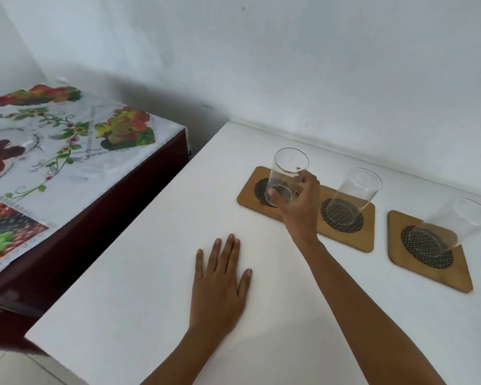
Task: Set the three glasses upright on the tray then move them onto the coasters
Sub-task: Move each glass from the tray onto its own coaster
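Observation:
Three clear glasses stand upright over wooden coasters with dark mesh centres on the white table [150,273]. My right hand [300,207] grips the lower part of the leftmost glass [286,173], which is over the left mesh circle of a long double coaster [250,195]. A second glass [353,195] stands on that coaster's right circle. The third glass [456,226] stands on a separate square coaster [461,276] to the right. My left hand [220,284] lies flat and open on the table, nearer to me. No tray is in view.
A lower table with a fruit-and-flower patterned cloth [67,151] stands to the left, a narrow gap apart. A white wall [317,65] runs right behind the coasters. The white table's left edge runs diagonally toward me.

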`<state>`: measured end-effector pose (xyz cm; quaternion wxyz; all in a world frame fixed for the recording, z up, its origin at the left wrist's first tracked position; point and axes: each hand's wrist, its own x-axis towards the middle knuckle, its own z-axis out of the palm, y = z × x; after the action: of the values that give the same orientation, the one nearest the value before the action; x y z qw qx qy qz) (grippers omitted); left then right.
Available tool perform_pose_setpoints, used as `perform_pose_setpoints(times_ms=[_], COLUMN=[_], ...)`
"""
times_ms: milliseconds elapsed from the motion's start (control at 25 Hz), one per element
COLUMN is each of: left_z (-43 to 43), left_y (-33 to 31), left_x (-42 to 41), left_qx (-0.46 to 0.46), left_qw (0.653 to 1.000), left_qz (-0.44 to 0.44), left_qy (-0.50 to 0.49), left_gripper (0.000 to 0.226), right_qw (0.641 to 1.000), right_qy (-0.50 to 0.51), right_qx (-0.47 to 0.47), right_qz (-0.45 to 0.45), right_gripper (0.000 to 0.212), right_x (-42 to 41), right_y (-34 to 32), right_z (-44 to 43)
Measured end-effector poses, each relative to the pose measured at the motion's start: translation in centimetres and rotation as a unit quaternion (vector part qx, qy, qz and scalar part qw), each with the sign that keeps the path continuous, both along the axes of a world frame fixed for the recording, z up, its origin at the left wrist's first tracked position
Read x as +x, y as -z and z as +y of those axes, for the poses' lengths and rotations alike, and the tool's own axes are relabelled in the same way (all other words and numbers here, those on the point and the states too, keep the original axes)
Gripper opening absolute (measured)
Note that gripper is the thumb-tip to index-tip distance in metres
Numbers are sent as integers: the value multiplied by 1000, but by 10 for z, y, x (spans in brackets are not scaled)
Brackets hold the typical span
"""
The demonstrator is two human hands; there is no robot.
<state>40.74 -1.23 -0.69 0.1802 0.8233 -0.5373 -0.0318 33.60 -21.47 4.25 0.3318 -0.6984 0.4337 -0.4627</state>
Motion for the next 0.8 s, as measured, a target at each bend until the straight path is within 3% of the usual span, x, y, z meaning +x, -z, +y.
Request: perform_pose_setpoints(times_ms=[800], left_z=[-2], left_y=[-2], left_x=[0], left_qx=[12], left_qw=[1000], left_qz=[10], left_qy=[1], left_gripper=[61], right_qw=[998], right_qy=[-9], right_qx=[19], right_qz=[52], right_gripper=[79], right_x=[26], right_y=[14], right_z=[-28])
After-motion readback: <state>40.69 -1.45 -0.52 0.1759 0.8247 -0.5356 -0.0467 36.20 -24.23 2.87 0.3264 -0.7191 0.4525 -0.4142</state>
